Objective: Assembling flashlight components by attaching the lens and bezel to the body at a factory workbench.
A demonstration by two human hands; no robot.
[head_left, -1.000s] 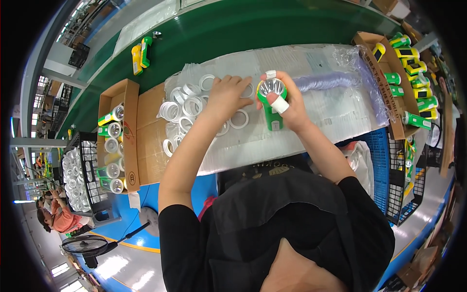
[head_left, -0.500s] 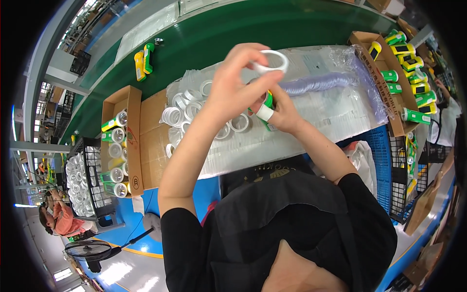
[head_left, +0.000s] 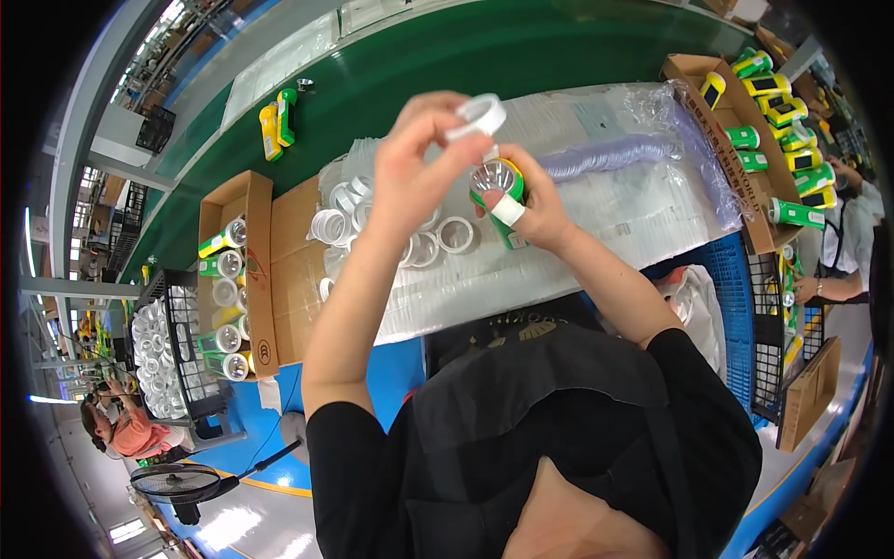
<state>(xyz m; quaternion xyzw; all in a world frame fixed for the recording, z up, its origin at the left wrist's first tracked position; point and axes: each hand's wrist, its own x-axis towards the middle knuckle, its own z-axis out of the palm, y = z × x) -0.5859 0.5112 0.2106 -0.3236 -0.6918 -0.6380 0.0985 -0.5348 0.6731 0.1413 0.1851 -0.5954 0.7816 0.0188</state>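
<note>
Between the thumb and fingers of my left hand (head_left: 419, 149) is a white plastic ring (head_left: 482, 115), tilted and held in the air. My right hand (head_left: 538, 210) is closed round a green and yellow flashlight (head_left: 496, 183). The flashlight's shiny reflector faces up, and white tape wraps my right thumb. The ring is up and to the left of the flashlight head, apart from it. Several loose white rings (head_left: 455, 235) lie on the plastic-wrapped work surface (head_left: 596, 233) beneath my left forearm.
On the left stands a cardboard box (head_left: 262, 307) of flashlights, beside a black basket (head_left: 186, 345) of clear and white parts. Another cardboard box (head_left: 717, 140) with flashlights is at the right. Two flashlights (head_left: 270, 130) lie on the green belt (head_left: 391, 70). Rolled purple plastic (head_left: 610, 156) lies behind my right hand.
My left hand has moved left and slightly down with the ring, which is now tilted and away from the flashlight. The flashlight's reflector has come into view.
</note>
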